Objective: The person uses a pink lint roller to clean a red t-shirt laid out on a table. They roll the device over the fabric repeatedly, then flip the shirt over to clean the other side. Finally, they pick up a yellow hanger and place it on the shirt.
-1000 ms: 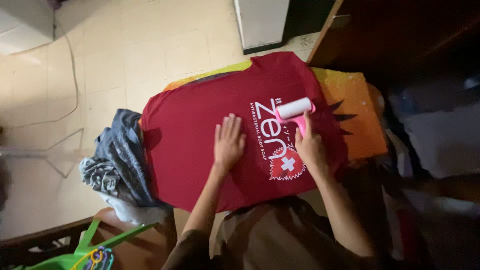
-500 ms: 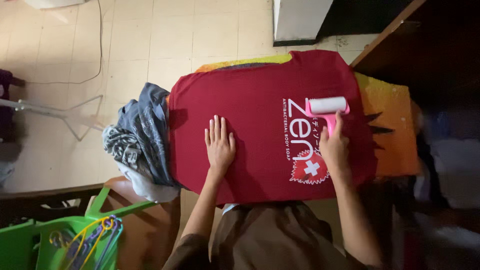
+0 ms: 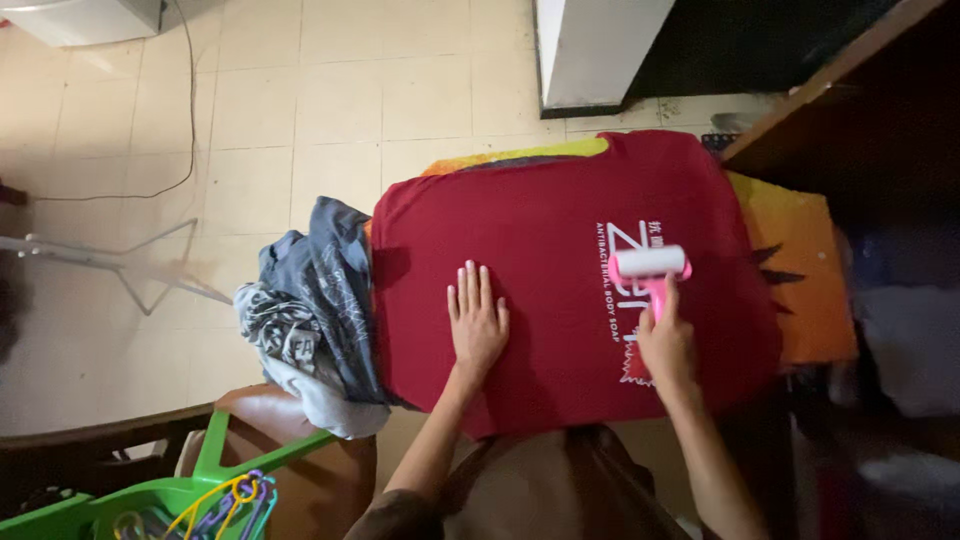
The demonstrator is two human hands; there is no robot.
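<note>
Red t-shirt (image 3: 540, 280) lies spread flat, white print up, over an orange-and-yellow patterned cover (image 3: 805, 275) on what looks like an ironing board; cover shows along the far edge and on the right side. Shirt fills most of the board.

Left hand (image 3: 477, 320): flat, palm down, fingers together and straight, pressed on the shirt's plain red area left of the print. Holds nothing, just pins the fabric.

Right hand (image 3: 665, 345): wrapped around the pink handle of a lint roller (image 3: 652, 265), index finger stretched up along the handle. Roller's white cylinder lies crosswise on the shirt, touching the fabric, right on top of the white print. Hand itself covers the lower part of the print, near the shirt's near edge.

The two hands are well apart, both on the shirt, left one nearer the middle, right one toward the right side.

Surroundings:
- Heap of grey and patterned clothes (image 3: 310, 310) at the left end of the board, touching the shirt's left edge, partly hanging down.
- Brown seat (image 3: 310, 480) below that heap, near the person's left arm.
- Green plastic basket (image 3: 130, 500) in the lower left corner with coloured hangers (image 3: 225, 500) in it.
- Pale tiled floor (image 3: 300, 100) beyond the board, a thin cable (image 3: 185, 110) running across it.
- White cabinet base (image 3: 590, 50) at top centre; dark wooden furniture (image 3: 850, 100) upper right, detail too dark to tell.
</note>
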